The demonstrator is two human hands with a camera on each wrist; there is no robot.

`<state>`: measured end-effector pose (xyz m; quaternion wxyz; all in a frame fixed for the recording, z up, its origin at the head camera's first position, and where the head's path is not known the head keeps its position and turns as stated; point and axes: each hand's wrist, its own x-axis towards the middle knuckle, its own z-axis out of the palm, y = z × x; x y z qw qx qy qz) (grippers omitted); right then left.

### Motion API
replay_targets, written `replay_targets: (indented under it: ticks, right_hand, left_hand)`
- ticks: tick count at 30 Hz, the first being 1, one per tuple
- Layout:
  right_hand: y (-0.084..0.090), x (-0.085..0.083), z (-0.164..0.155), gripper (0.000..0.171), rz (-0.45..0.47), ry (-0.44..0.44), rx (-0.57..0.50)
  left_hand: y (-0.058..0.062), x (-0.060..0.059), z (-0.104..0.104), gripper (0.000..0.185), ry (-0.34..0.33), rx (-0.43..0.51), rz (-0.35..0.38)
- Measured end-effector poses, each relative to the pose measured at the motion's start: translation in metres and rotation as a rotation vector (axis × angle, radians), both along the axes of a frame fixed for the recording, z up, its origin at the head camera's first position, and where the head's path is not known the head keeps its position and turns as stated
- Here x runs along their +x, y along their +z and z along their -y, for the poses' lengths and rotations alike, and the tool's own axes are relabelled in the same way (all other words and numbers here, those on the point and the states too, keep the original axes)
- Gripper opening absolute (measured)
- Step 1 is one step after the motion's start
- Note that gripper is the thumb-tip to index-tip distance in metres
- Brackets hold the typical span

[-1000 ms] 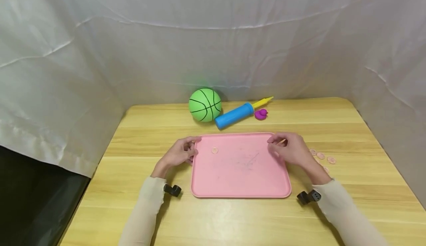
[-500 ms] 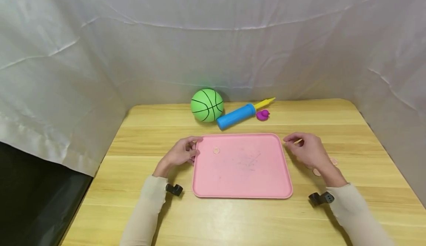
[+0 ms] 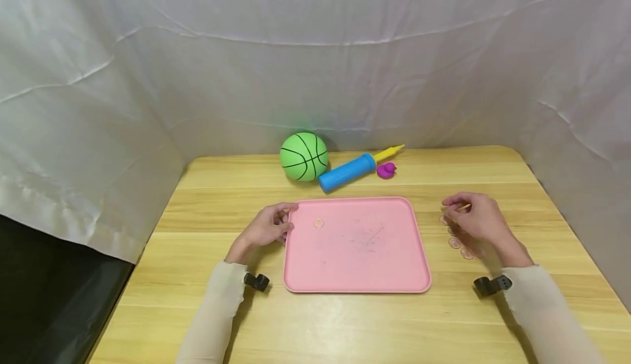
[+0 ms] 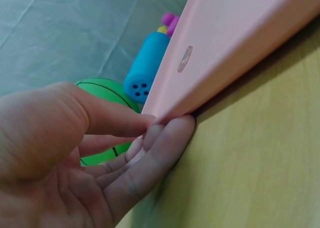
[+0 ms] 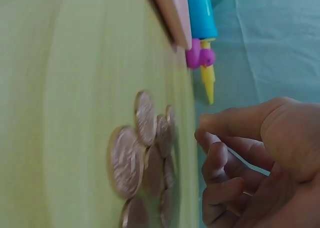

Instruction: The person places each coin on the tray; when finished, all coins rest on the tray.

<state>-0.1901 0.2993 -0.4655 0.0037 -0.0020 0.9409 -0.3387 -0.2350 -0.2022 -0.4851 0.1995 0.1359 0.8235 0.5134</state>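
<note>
left hand (image 3: 266, 228) grip pinching far-left corner of pink tray (image 3: 355, 265) at mid counter (image 3: 207, 200), one coin (image 3: 318, 223) on tray, right hand (image 3: 475, 219) fingers curled, holding nothing, over coin pile (image 3: 455, 242) right of tray

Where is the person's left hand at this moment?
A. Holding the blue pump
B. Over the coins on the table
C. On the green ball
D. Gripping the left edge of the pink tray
D: the left hand pinches the left rim of the pink tray, thumb on top and fingers underneath, as the left wrist view shows.
</note>
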Motion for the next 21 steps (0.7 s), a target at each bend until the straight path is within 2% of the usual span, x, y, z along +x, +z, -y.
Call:
replay_targets:
  ticks: [6, 12, 21]
  right_hand:
    - [-0.0068, -0.0006, -0.0054, 0.021, 0.003, 0.011, 0.027]
    - [-0.0107, 0.0011, -0.0066, 0.03, 0.052, 0.027, 0.013]
    - [-0.0084, 0.0002, -0.0049, 0.03, 0.057, 0.049, 0.019]
  left_hand:
    - [0.0015, -0.0001, 0.0005, 0.056, -0.003, -0.002, -0.006]
    - [-0.0002, -0.0011, 0.0001, 0.056, 0.009, -0.001, -0.007]
    - [-0.0016, -0.0011, -0.0004, 0.057, 0.022, -0.004, -0.016]
